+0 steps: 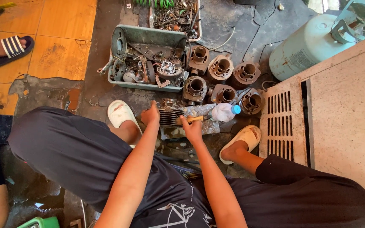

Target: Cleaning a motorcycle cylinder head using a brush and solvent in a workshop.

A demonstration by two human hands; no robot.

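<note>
Left hand (151, 115) gripping finned engine cylinder (170, 117) on wet floor (102, 90) between the feet. Right hand (192, 128), fingers closed around yellow-handled brush (194, 119) laid across the fins. Plastic bottle (224, 112) just beside. Likely hazards: slippage on the wet metal, scraped knuckles against fin edges, bottle knocked over by a brush stroke.
</note>
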